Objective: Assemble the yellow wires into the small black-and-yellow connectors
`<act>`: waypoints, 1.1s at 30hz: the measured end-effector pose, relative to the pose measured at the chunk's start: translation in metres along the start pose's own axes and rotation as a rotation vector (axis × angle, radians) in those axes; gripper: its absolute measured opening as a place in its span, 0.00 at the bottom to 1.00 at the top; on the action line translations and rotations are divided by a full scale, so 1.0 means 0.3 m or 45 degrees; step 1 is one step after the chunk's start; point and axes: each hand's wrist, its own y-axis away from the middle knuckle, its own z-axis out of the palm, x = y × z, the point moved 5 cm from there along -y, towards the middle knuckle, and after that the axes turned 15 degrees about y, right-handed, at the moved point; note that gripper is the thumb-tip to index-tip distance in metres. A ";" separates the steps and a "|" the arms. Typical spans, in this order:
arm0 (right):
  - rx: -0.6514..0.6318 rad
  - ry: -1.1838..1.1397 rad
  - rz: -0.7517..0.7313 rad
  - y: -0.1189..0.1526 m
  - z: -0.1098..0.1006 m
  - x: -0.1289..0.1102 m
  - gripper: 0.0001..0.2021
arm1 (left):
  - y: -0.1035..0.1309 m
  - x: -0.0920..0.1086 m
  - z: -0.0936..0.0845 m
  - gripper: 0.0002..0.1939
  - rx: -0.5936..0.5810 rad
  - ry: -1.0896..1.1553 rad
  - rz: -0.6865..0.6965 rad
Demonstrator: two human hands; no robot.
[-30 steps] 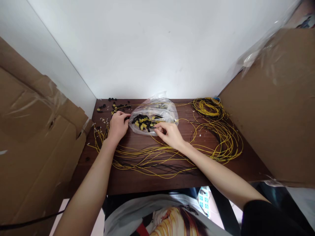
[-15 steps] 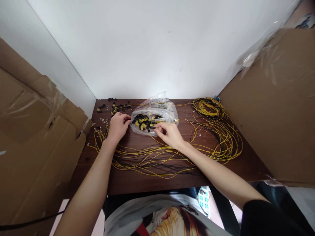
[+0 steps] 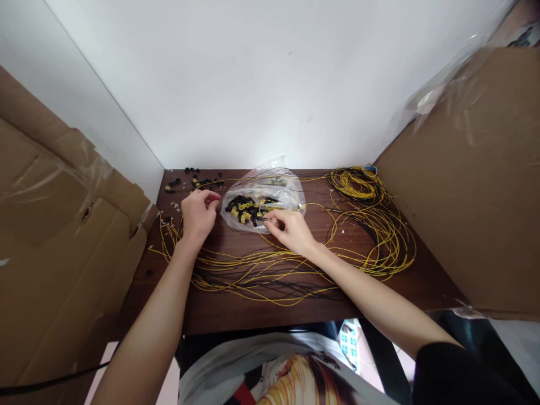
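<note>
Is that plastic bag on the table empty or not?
Not empty: the clear plastic bag holds a cluster of black and yellow connectors.

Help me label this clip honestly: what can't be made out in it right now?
In the head view:
The near end of the small black piece: hidden by the fingers of the right hand.
Whether the left hand pinches anything: too small to tell.
What lies at the back of the plastic bag: blurred by the cloudy plastic.
The whole shirt print: cut off by the bottom edge.
The cardboard on the right: cut off by the right edge.
</note>
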 end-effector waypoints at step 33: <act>0.166 -0.082 -0.014 0.004 -0.014 -0.012 0.07 | 0.087 0.106 0.152 0.14 -0.185 1.273 -0.344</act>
